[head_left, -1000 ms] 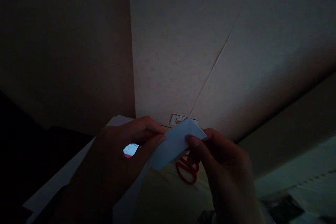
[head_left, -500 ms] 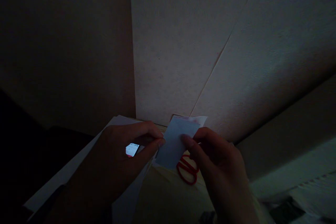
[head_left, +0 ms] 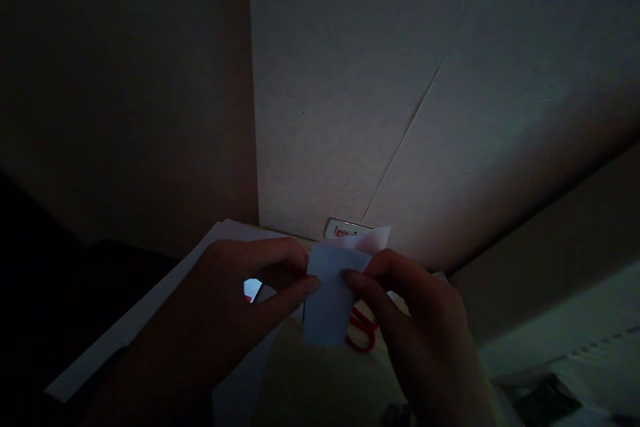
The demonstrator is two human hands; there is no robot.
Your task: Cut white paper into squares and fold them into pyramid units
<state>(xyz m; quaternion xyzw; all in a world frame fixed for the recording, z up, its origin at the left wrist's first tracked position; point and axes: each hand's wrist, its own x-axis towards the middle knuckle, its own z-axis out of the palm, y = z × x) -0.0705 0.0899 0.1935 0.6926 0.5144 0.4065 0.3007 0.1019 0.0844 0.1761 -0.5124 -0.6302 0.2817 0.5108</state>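
Between my two hands is a small pale-blue piece of paper (head_left: 327,310), held up above the table. My left hand (head_left: 260,280) pinches its left edge between thumb and forefinger. On the other side, my right hand (head_left: 405,300) grips the right edge, with the thumb on the face turned to me. A whitish flap of paper shows behind the top edge. Partly hidden behind the sheet and my right hand are the red handles of a pair of scissors (head_left: 363,333), lying on the table (head_left: 300,387).
Large white sheets (head_left: 150,307) lie along the table's left side. A lit phone screen (head_left: 252,289) shows through the gap in my left hand. A wall plate (head_left: 345,228) sits low on the pale wall (head_left: 340,93) behind. The room is dim.
The paper has come down a little and turned more upright, and its top now bends. My left thumb lies further onto it. The wall plate has come into view behind.
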